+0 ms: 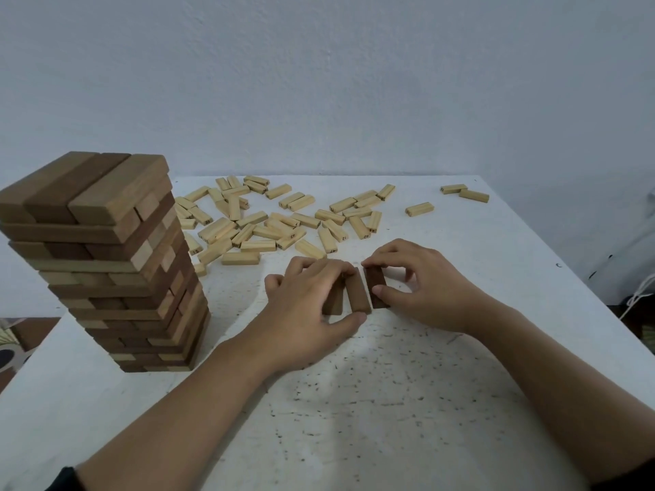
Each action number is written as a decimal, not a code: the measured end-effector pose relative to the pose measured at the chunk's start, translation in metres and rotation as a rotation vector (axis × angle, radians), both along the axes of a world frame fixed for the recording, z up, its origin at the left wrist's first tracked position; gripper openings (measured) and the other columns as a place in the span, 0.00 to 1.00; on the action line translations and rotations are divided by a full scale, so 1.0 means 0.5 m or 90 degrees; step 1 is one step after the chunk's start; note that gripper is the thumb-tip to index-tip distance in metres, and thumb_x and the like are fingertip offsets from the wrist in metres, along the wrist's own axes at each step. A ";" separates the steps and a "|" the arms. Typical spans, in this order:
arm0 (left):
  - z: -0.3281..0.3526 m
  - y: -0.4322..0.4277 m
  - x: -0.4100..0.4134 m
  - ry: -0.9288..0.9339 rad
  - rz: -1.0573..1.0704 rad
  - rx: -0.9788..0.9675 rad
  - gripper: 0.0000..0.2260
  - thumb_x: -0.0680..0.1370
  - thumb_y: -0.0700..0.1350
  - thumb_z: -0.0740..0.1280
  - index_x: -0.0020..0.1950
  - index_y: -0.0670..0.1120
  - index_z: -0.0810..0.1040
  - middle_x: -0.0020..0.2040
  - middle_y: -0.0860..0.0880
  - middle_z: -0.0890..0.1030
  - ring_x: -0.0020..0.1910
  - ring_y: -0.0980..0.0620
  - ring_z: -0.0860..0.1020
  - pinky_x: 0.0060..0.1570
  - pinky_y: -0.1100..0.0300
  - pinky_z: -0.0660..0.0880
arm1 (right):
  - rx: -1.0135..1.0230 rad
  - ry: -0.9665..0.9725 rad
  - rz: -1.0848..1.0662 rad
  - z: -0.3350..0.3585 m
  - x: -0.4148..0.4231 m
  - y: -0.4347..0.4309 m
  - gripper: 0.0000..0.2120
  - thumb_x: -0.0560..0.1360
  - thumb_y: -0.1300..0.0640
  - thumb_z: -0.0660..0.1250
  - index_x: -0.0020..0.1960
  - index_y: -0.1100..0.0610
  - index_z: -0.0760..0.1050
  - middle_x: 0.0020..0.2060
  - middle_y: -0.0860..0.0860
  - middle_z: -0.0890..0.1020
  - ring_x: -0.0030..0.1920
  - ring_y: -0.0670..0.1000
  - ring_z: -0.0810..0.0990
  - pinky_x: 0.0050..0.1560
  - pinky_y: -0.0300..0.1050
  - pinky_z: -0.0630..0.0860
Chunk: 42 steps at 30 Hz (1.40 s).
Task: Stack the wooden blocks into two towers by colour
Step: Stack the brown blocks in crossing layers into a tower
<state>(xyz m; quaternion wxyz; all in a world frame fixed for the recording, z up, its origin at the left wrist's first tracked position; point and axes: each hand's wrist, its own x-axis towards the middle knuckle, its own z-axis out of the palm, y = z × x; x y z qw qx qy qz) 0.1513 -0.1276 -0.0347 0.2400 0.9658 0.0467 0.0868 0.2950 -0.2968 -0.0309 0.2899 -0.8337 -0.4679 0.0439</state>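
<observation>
Now left grip (pixel 312 306) clasps two dark blocks (pixel 358 295), right grip (pixel 421 288) pinches third block (pixel 375 283) alongside.

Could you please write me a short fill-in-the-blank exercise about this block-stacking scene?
1. The tall tower stands on the ____ side of the table.
2. The left hand holds ____ brown blocks.
3. The right hand pinches ____ dark block.
4. The table is ____ in colour.
Missing words: left; two; one; white.
</observation>
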 end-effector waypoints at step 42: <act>0.017 0.039 -0.017 0.036 -0.009 -0.119 0.32 0.72 0.57 0.76 0.74 0.59 0.69 0.67 0.61 0.73 0.66 0.60 0.71 0.65 0.54 0.71 | -0.047 0.081 0.099 0.005 -0.010 0.000 0.33 0.68 0.43 0.80 0.69 0.44 0.73 0.59 0.38 0.74 0.62 0.39 0.71 0.61 0.34 0.69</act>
